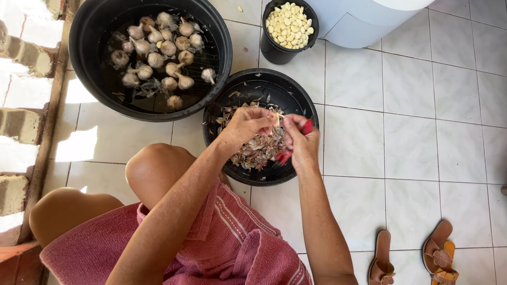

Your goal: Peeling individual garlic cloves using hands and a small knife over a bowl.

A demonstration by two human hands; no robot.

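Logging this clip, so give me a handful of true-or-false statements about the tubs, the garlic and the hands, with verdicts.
1. The big tub holds whole garlic bulbs. True.
2. The small pot is full of skins. False: it holds peeled cloves.
3. Both hands work over the middle tub. True.
4. The right hand is empty. False: it holds a red-handled tool.
5. The left hand rests on the knee. False: it is raised over the skins, fingers pinched at a small piece.
6. Sandals lie on the tiled floor. True.
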